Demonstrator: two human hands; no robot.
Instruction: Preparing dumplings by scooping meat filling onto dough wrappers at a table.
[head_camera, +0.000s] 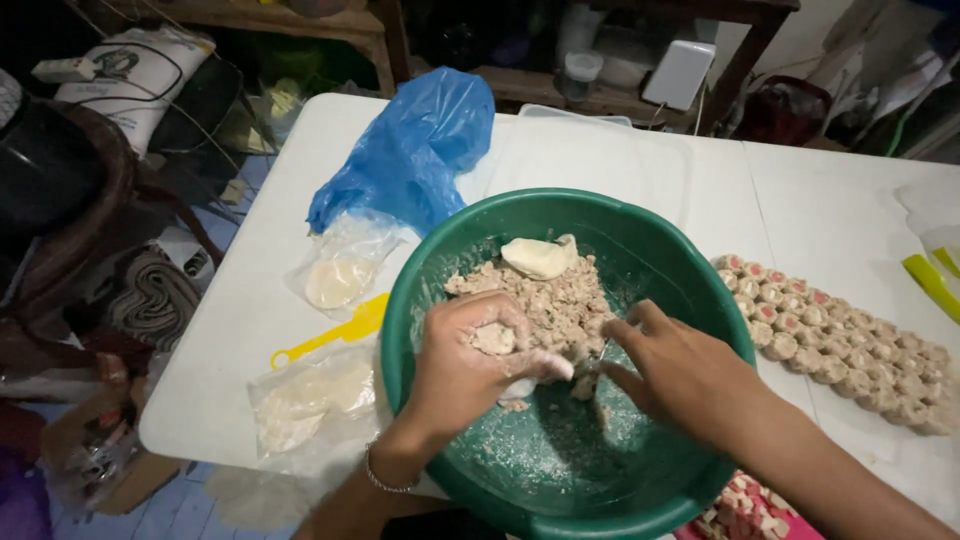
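Left hand (462, 368) cups a small pale dumpling wrapper with a lump of filling (493, 339), grip curled closed round it, opening facing up. Right hand (680, 372) holds a thin utensil (588, 366), barely visible, fingers pinched on it, long axis pointing left toward the wrapper. Both sit over the round green plastic basin (640, 250) near the table (840, 210) edge, holding crumbly beige minced filling (560, 300). Rows of shaped dumplings (840, 345) lie right.

The dumpling wrapper (494, 339) is small, pale and filled with minced mixture, cupped in the left hand (462, 372) above the green bowl (640, 250). The minced filling (555, 300) lies as a beige, lumpy heap in the far part of that bowl.
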